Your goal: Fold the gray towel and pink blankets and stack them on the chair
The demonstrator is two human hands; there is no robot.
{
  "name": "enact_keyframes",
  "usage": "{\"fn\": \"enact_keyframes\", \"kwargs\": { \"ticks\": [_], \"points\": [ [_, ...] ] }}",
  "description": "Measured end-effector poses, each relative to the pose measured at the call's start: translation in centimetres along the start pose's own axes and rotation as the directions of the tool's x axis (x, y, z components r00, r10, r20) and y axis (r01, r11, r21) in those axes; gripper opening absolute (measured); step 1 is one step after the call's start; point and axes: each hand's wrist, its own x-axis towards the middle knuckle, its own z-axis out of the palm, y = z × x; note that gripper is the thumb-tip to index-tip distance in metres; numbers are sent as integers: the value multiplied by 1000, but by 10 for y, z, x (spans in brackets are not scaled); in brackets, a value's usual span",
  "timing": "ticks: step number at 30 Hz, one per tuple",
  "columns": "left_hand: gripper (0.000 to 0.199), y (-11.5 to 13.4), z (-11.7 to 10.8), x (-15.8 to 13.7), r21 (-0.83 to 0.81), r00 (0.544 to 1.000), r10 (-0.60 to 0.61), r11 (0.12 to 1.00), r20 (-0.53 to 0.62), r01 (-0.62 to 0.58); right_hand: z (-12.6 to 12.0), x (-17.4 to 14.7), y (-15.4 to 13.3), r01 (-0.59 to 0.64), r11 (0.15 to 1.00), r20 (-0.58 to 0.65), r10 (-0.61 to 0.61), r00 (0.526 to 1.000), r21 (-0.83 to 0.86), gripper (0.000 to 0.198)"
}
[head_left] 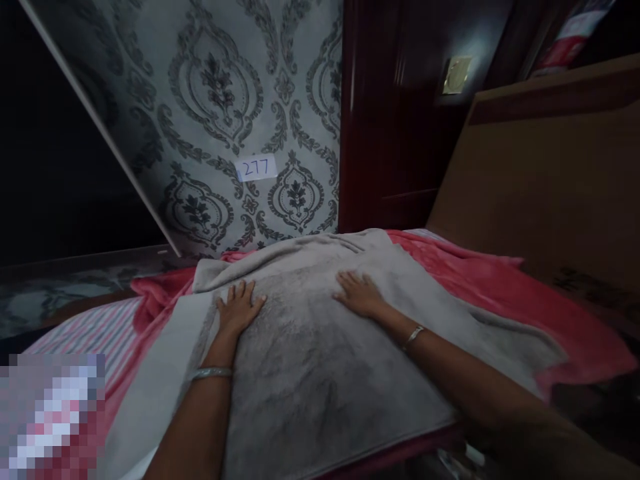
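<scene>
A grey plush towel (305,353) lies spread out in front of me, its far part rumpled into folds. My left hand (238,308) rests flat near its left edge, fingers spread. Farther right, my right hand (359,293) lies palm down on the grey cloth with its fingers stretched out. Neither hand holds anything. Under the grey cloth is a pinkish-red blanket (480,277), showing on both sides. A smooth pale grey panel or sheet (160,373) lies along the left edge, beside my left forearm.
Striped bedding (95,330) shows at the left. A large cardboard box (545,167) stands at the right, next to a dark red door (390,113). Behind is patterned wallpaper (215,87) with a paper label (257,167) reading 277. A large dark panel (65,147) leans at upper left.
</scene>
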Motion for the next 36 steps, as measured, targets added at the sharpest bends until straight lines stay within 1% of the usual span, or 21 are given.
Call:
{"fn": "enact_keyframes", "kwargs": {
  "ticks": [2,4,6,8,9,10,11,12,13,14,16,18,19,21,24,27,29,30,32,34,36],
  "points": [
    [70,0,0,0,-14,1000,3,1000,-10,-3,-5,-19,50,-139,987,-15,138,990,-78,71],
    [69,0,-1,-1,-34,999,14,999,-29,-15,-11,-41,91,-262,956,-52,257,965,-131,70],
    [67,0,-2,-2,-53,999,25,998,-45,-28,-20,-63,116,-366,918,-70,360,930,-152,68],
    [65,0,-4,-3,-68,996,29,997,-78,-34,-31,-81,120,-447,882,-79,440,895,-150,66],
    [63,1,-6,-4,-74,994,21,997,-110,-29,-36,-88,114,-469,872,-89,460,883,-142,65],
    [61,3,-9,-5,-78,988,11,997,-152,-24,-40,-94,102,-468,874,-103,458,883,-131,64],
    [58,6,-13,-7,-83,979,6,996,-202,-23,-43,-97,86,-442,889,-119,430,895,-115,64],
    [56,11,-18,-10,-85,968,15,996,-251,-38,-44,-100,67,-384,919,-133,371,919,-94,65],
    [55,18,-22,-15,-84,957,44,994,-286,-71,-43,-102,44,-287,956,-139,276,951,-66,65],
    [55,27,-26,-23,-78,948,92,990,-303,-121,-40,-103,21,-179,983,-131,173,976,-38,65],
    [54,48,-29,-44,-44,921,250,961,-298,-274,-29,-104,-19,27,1000,-132,-27,991,0,65],
    [54,68,-23,-73,12,873,423,901,-244,-433,-17,-107,-41,106,994,-123,-104,987,15,61],
    [54,76,-18,-87,41,847,488,870,-212,-491,-12,-110,-41,120,993,-126,-118,985,15,59],
    [58,85,-4,-110,80,822,550,835,-147,-544,-8,-120,-21,89,996,-128,-87,988,9,59],
    [61,87,12,-125,107,826,552,833,-112,-542,-13,-148,43,-85,996,-109,84,990,0,63],
    [62,86,14,-124,115,827,550,834,-114,-539,-18,-185,108,-303,953,-114,300,947,-9,62],
    [62,86,11,-123,115,829,548,836,-111,-537,-16,-205,136,-374,928,-155,371,916,11,62],
    [62,87,9,-123,116,830,547,836,-108,-536,-13,-213,146,-379,925,-181,378,908,30,62],
    [62,88,8,-124,118,829,549,835,-107,-538,-6,-224,160,-334,938,-230,346,910,90,59],
    [61,88,9,-125,118,822,557,830,-121,-545,1,-234,171,-238,955,-285,282,916,179,53],
    [61,86,12,-126,116,810,567,823,-148,-555,6,-244,179,-131,955,-353,222,909,265,48]
  ]
}}
